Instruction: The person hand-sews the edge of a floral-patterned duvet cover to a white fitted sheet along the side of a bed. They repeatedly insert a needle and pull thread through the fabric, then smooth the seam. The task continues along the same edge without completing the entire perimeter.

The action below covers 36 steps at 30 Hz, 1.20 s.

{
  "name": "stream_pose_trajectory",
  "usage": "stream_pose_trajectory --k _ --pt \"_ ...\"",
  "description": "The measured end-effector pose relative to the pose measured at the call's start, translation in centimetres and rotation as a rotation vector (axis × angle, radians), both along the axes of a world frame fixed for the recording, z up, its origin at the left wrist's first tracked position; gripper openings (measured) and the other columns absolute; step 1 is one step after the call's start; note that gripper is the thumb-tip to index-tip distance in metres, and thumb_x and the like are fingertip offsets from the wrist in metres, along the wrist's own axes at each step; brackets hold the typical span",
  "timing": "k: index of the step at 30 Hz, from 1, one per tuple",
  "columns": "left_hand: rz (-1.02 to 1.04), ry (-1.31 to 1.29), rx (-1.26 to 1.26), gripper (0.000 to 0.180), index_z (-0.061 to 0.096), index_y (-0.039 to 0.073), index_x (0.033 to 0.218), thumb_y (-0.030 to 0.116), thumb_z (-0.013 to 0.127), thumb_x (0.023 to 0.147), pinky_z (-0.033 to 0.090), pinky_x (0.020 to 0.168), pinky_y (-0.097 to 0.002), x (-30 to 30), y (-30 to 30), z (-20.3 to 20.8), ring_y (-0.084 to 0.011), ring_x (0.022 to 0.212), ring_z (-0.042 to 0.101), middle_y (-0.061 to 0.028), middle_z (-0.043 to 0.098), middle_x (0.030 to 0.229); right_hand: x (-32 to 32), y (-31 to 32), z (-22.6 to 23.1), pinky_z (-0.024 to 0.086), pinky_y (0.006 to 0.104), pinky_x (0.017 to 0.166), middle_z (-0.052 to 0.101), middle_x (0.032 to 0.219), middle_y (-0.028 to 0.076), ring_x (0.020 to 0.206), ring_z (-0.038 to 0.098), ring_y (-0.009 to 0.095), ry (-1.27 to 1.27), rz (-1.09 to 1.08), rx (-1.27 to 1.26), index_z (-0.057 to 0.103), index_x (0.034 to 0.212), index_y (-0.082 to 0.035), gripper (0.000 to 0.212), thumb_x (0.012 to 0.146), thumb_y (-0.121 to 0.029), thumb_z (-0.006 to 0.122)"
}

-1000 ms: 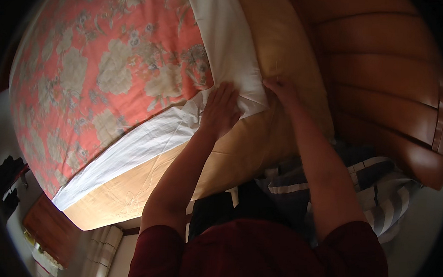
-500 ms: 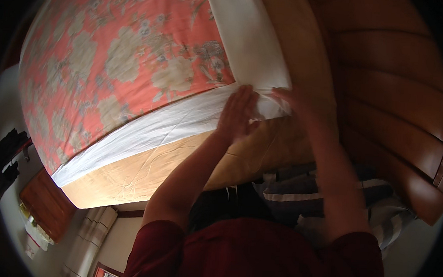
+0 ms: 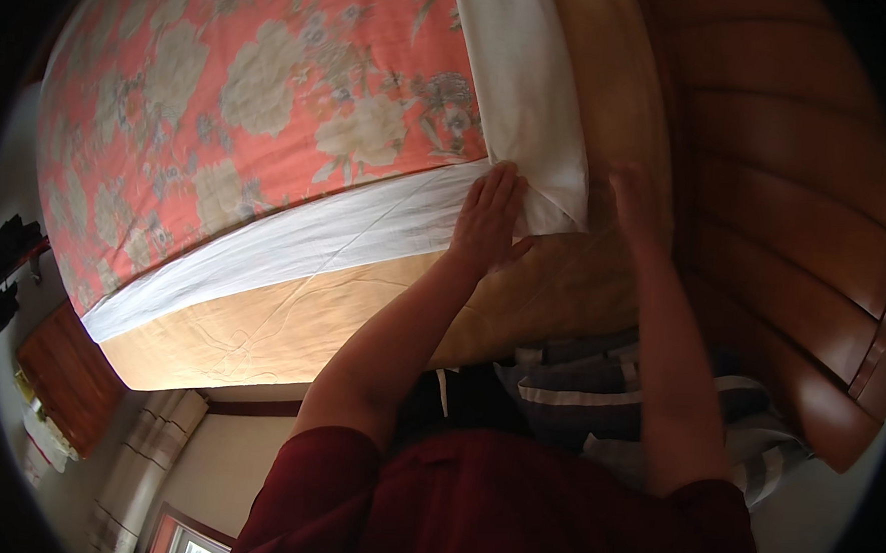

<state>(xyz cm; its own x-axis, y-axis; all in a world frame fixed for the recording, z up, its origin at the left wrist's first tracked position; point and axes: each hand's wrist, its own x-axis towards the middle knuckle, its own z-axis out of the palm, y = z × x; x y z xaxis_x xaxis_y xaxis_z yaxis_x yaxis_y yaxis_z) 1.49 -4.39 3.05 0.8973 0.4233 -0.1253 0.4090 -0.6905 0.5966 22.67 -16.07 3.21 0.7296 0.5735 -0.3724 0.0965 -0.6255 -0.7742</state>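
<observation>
A coral floral quilt (image 3: 263, 77) with a wide white border lies over a tan-covered mattress (image 3: 362, 297). My left hand (image 3: 489, 217) rests flat on the white border (image 3: 366, 217) beside the quilt's near right corner, its fingers stretched out and its thumb apart. Just right of that corner, where the white cloth is folded over (image 3: 557, 204), my right hand (image 3: 637, 205) is over the tan mattress cover. It is slightly blurred, its fingers extended, with no cloth visible in them.
A brown wooden headboard (image 3: 779, 174) rises along the right side. Striped grey bedding (image 3: 597, 390) lies close to my body below the mattress edge. At the lower left are a curtain (image 3: 148, 461), a wooden cabinet (image 3: 72, 377) and a window (image 3: 194, 544).
My right hand has left the white corner and moved right over the tan cover. The corner fold now hangs flatter. My left hand stays on the border; the view has shifted slightly.
</observation>
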Motion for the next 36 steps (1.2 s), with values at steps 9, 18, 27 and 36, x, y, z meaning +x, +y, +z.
stream_pose_trajectory --k 9,18,27,36 --pt "-0.073 0.054 0.015 0.083 0.037 0.002 0.132 0.043 0.069 0.068 0.018 0.110 -0.0425 -0.3 1.0 -0.2 -0.0284 0.136 0.019 -0.0158 0.026 0.144 -6.6 5.1 -0.6 0.043 0.0267 0.053 0.053 0.074 0.004 0.056 0.046 0.011 0.401 0.084 0.097 0.055 0.097 -0.007 0.018 0.093 -0.022 0.048" --pt "-0.141 0.114 0.066 0.073 0.040 0.008 0.132 0.037 0.068 0.071 0.024 0.107 -0.0439 -1.8 2.0 1.4 -0.0278 0.133 0.027 -0.0120 0.034 0.140 -6.5 3.9 -2.3 0.047 0.0389 0.065 0.060 0.082 0.017 0.075 0.058 0.034 -0.289 0.441 0.041 0.056 0.095 -0.004 0.015 0.090 -0.018 0.052" --pt "0.406 -0.182 -1.206 0.058 0.035 0.009 0.136 0.006 0.060 0.083 0.046 0.065 -0.0207 -4.1 -3.2 3.1 -0.0057 0.071 0.054 -0.0029 0.059 0.087 -10.5 3.6 8.7 0.046 0.0285 0.074 0.061 0.087 0.006 0.081 0.057 0.013 0.460 0.381 0.082 0.054 0.098 -0.005 0.018 0.095 -0.021 0.046" --pt "0.605 -0.070 -1.560 0.025 0.060 0.003 0.105 0.021 0.051 0.092 0.046 0.060 -0.0249 -9.7 -2.6 5.2 -0.0105 0.064 0.055 -0.0003 0.055 0.070 -7.2 3.5 12.3 0.040 0.0234 0.048 0.059 0.082 0.002 0.059 0.048 0.007 1.066 -0.132 0.375 0.054 0.097 -0.010 0.014 0.091 -0.023 0.054"
